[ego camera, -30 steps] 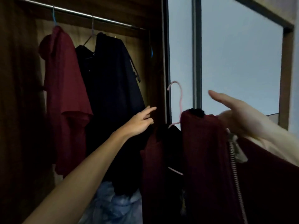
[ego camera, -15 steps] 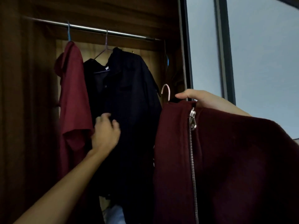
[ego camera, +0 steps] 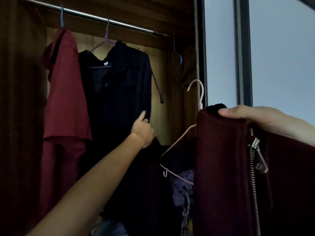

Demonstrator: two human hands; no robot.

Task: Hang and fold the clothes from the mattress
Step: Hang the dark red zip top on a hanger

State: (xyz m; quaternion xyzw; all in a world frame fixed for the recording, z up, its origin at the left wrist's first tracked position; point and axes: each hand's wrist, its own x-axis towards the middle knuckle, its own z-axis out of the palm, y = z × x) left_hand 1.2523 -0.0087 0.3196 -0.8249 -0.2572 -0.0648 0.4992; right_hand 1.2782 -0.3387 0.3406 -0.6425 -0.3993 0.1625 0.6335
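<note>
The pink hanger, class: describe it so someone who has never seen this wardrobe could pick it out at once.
Start at the metal rail high in the wardrobe, then drop to the lower right, where the right hand holds a maroon zip jacket. The pink hanger sticks out of that jacket's top. Unlike the blue hanger and the purple hanger on the rail, its hook is free.

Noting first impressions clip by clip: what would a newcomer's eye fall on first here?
The maroon zip jacket fills the lower right, draped on a pink hanger and gripped at its top by the right hand. Left of it, the left hand reaches to the edge of a dark shirt hanging from the wardrobe rail, with a red shirt beside that at far left.
</note>
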